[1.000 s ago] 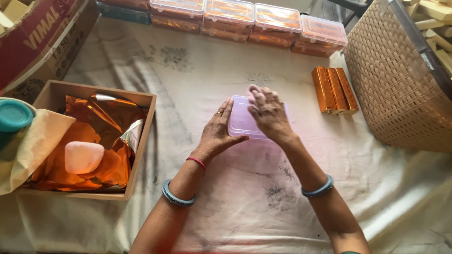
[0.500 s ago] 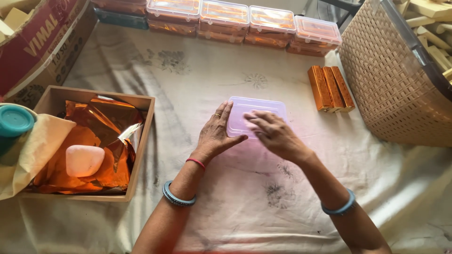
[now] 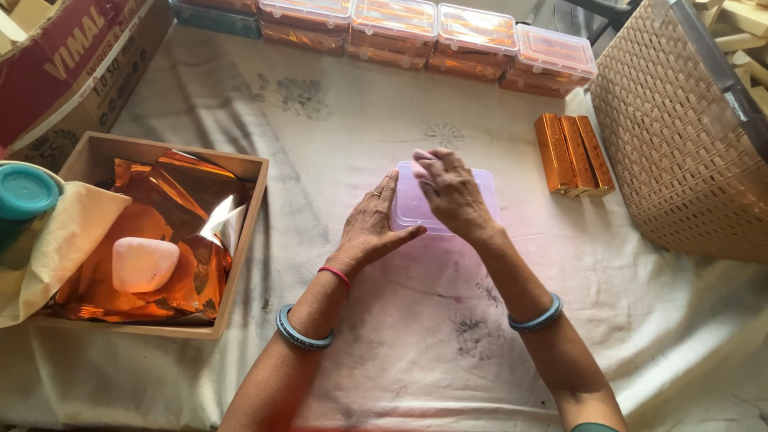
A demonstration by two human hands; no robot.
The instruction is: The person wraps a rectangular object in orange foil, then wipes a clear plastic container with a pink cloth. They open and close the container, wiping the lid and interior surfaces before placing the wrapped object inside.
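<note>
Resting under both hands, pale translucent lilac lidded box (image 3: 416,210), rectangular, round-cornered.

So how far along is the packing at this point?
Done: filled clear boxes lined up at the far edge. In hand: left hand and right hand press on a clear lidded box. Left: three foil-wrapped bars lie unboxed beside it.

The right hand (image 3: 452,192) covers much of the clear plastic box (image 3: 412,210); its fingertips blur. The woven basket (image 3: 688,144) and cardboard carton (image 3: 72,56) run off the frame's upper corners
</note>
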